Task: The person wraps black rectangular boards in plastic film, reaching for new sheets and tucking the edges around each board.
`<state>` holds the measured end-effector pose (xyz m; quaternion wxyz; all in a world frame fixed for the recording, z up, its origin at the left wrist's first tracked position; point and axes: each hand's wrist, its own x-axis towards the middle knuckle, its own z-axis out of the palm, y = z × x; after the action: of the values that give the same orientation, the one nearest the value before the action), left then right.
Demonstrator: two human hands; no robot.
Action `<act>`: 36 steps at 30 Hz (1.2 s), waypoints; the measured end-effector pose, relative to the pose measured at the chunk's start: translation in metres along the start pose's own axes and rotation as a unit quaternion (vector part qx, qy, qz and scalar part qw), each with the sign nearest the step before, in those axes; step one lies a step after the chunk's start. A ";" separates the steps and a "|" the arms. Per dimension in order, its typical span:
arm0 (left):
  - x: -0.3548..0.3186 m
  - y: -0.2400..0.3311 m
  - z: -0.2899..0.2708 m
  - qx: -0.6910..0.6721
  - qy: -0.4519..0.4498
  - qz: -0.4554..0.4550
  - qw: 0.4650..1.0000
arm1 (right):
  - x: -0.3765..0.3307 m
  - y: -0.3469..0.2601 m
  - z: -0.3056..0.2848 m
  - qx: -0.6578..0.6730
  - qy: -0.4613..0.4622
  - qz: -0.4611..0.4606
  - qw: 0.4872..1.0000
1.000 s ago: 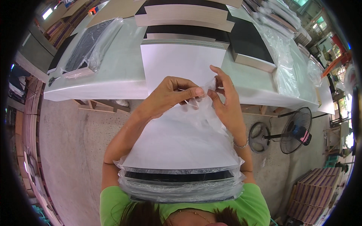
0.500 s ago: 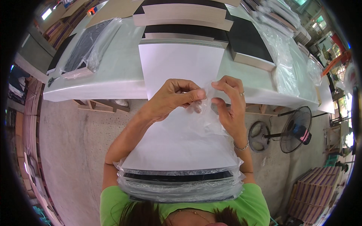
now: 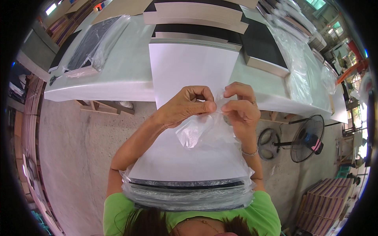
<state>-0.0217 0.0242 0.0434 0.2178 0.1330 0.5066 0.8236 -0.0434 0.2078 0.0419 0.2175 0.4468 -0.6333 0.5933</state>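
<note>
Both hands meet over the white board point(image 3: 189, 74) — the left hand point(image 3: 183, 106) and right hand point(image 3: 240, 108) each pinch the mouth of a clear plastic bag point(image 3: 202, 131), which hangs crumpled just near of them, above a wrapped stack point(image 3: 189, 192) against the chest.

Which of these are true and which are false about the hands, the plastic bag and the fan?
1. Both hands pinch the clear plastic bag. True: the left hand and right hand grip it between their fingers.
2. The fan stands on the table. False: it stands on the floor, right of the table.
3. A white sheet lies on the table. True.
4. The person's shirt is red. False: it is green.
5. A bracelet is on the left wrist. False: it is on the right wrist.
</note>
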 end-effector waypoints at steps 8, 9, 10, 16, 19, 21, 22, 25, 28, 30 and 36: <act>-0.007 -0.006 -0.054 0.190 0.278 0.089 0.937 | -0.011 0.000 -0.024 0.134 0.080 0.136 0.978; -0.007 -0.006 -0.061 0.263 0.333 0.128 0.896 | -0.011 0.000 -0.025 0.091 0.072 0.178 0.977; -0.007 -0.006 -0.065 0.355 0.384 0.173 0.835 | -0.010 -0.001 -0.026 0.049 0.064 0.219 0.972; -0.001 -0.013 0.010 0.667 0.088 0.287 0.682 | 0.005 0.006 0.006 0.050 0.053 0.265 0.962; -0.007 -0.020 -0.008 0.499 0.050 0.265 0.824 | 0.008 0.007 -0.004 0.105 -0.078 0.420 0.898; -0.009 -0.001 -0.018 0.161 0.057 0.056 0.984 | -0.002 0.015 -0.029 0.233 -0.201 0.435 0.846; -0.008 0.005 -0.018 0.011 0.095 0.045 0.994 | -0.017 0.026 -0.047 0.324 -0.254 0.383 0.827; -0.019 -0.003 -0.038 -0.228 0.104 0.022 0.968 | -0.036 0.014 -0.042 0.387 -0.050 0.379 0.839; -0.030 -0.018 -0.057 -0.188 -0.022 -0.077 0.979 | -0.039 0.014 -0.023 0.166 0.187 0.389 0.887; -0.031 -0.030 -0.064 -0.072 -0.153 -0.108 0.980 | -0.031 0.022 -0.033 0.437 0.243 0.317 0.806; -0.040 -0.020 -0.070 -0.187 0.106 0.137 0.967 | -0.059 0.063 -0.051 0.686 0.105 0.438 0.572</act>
<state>-0.0131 -0.0418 -0.0054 0.0691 0.0699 0.3403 0.9352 -0.0782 0.2676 -0.0306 -0.3754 0.0647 -0.1284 0.9156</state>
